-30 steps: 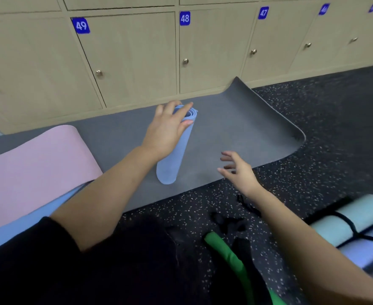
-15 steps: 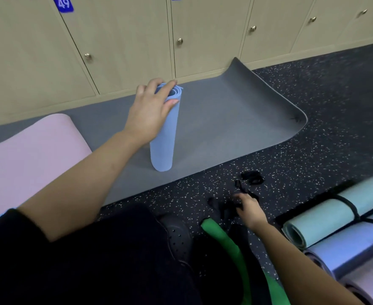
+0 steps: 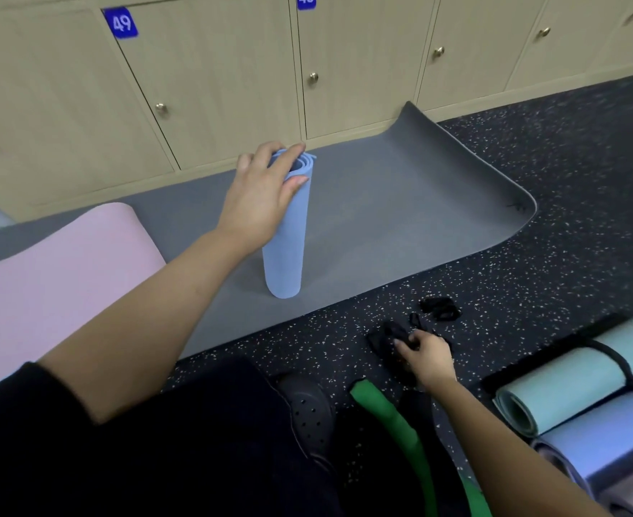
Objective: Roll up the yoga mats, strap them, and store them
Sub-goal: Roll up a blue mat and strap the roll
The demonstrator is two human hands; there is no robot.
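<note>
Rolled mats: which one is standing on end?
The blue roll gripped by the left hand, upright on the grey mat; the teal roll lies on its side.

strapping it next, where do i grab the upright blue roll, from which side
Wrap a hand round the blue roll just below its top, coming from the near left, as the left hand does. It stands on end on the grey mat, slim enough to encircle; its loose outer edge shows at the top, so squeezing there likely stops unrolling.

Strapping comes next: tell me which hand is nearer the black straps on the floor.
Right. The right hand touches the black straps; the left hand grips the upright blue mat, well away.
</note>
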